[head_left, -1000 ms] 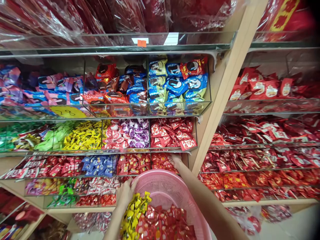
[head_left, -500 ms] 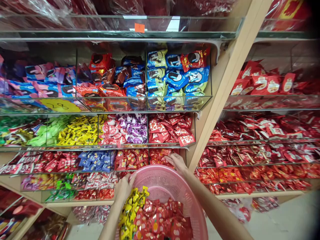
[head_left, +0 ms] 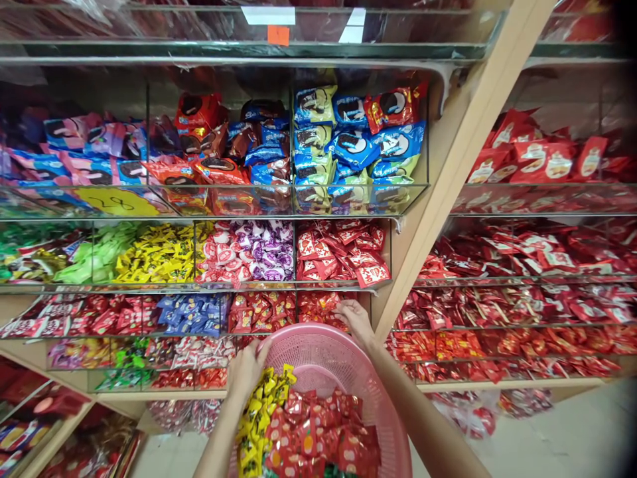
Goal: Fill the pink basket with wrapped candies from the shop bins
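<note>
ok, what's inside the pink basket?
In the pink basket: yellow sweets at left, red packets beside them, some green wrappers at the picture's bottom edge. Whatever lies beneath the top layer is covered; the near end is out of frame.

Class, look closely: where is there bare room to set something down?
Bare floor shows below the right-hand shelves. Inside the pink basket, a bare patch lies between far rim and red packets. The shelves themselves are crowded.
</note>
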Tool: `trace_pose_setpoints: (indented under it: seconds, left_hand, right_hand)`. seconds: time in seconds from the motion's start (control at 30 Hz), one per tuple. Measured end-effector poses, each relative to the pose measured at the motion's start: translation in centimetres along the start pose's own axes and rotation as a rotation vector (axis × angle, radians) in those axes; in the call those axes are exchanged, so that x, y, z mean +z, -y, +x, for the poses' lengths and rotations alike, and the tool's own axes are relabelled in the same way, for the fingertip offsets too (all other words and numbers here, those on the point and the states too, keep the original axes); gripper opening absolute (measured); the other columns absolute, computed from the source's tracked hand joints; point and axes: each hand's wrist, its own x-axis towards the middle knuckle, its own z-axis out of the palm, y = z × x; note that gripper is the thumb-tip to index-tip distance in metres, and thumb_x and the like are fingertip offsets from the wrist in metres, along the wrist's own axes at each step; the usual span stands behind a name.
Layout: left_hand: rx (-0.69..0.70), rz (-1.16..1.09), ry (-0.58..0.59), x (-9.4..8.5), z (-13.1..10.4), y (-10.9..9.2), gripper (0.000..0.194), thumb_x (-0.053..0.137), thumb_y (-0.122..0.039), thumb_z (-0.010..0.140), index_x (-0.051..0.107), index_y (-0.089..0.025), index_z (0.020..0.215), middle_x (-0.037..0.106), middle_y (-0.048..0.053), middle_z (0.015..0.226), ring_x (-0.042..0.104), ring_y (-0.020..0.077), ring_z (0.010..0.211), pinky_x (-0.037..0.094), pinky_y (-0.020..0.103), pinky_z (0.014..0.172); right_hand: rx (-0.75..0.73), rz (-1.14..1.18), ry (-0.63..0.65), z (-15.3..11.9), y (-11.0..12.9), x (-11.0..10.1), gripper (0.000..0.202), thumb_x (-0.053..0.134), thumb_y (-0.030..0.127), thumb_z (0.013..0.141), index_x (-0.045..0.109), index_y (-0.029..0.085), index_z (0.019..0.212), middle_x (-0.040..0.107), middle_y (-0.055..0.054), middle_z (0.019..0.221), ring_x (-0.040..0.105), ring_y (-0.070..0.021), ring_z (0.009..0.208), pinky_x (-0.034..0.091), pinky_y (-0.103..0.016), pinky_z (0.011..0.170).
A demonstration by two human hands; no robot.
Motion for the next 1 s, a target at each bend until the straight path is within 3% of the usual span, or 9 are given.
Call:
trace_pose_setpoints:
  seconds: [0.27,0.6,0.67,0.8,1.0]
  left_hand:
    - [0.032,0.054,-0.012,-0.3,-0.3,-0.3,0.058,0.016,-0.061,0.083,0.058,-0.024,0.092,0.068,0.010,0.081,0.063,0.0270,0.081,0.040,0.030,0.066]
    - [0.021,0.050,-0.007,-0.4,-0.3,-0.4,0.057,0.015,-0.059,0.084,0.059,-0.023,0.092,0.067,0.011,0.081,0.062,0.0268,0.080,0.039,0.030,0.065]
    - [0.016,0.044,0.004,-0.4,-0.2,-0.4,0.057,0.016,-0.060,0.083,0.059,-0.023,0.092,0.067,0.011,0.081,0.062,0.0268,0.080,0.039,0.030,0.065]
    - [0.010,0.035,0.010,-0.5,-0.2,-0.6,0.058,0.017,-0.060,0.083,0.059,-0.023,0.093,0.068,0.011,0.081,0.062,0.0268,0.080,0.039,0.030,0.065]
    - [-0.008,0.021,0.019,-0.5,-0.3,-0.7,0.057,0.019,-0.060,0.082,0.060,-0.022,0.096,0.068,0.011,0.084,0.062,0.0267,0.082,0.039,0.030,0.066]
  right_hand:
    - [-0.031,-0.021,0.020,-0.5,0.3,-0.2,0.027,0.073,0.030,0.057,0.055,0.018,0.074,0.054,0.006,0.063,0.051,-0.0062,0.055,0.044,-0.019,0.054]
    - [-0.092,-0.127,0.070,-1.1,0.5,-0.2,0.026,0.066,0.040,0.065,0.056,0.021,0.080,0.055,0.006,0.069,0.047,-0.0079,0.058,0.037,-0.019,0.052]
    - [-0.113,-0.234,0.166,-2.2,1.0,-0.1,0.027,0.065,0.040,0.067,0.058,0.021,0.085,0.058,0.003,0.076,0.051,-0.0096,0.066,0.040,-0.021,0.058]
    - [-0.081,-0.458,0.486,-5.2,2.2,0.0,0.030,0.063,0.038,0.070,0.060,0.019,0.092,0.060,0.000,0.085,0.054,-0.0118,0.079,0.042,-0.024,0.073]
    - [0.070,-0.714,0.819,-7.4,3.6,-0.8,0.032,0.058,0.037,0.074,0.059,0.017,0.100,0.061,-0.002,0.086,0.056,-0.0134,0.080,0.044,-0.026,0.074]
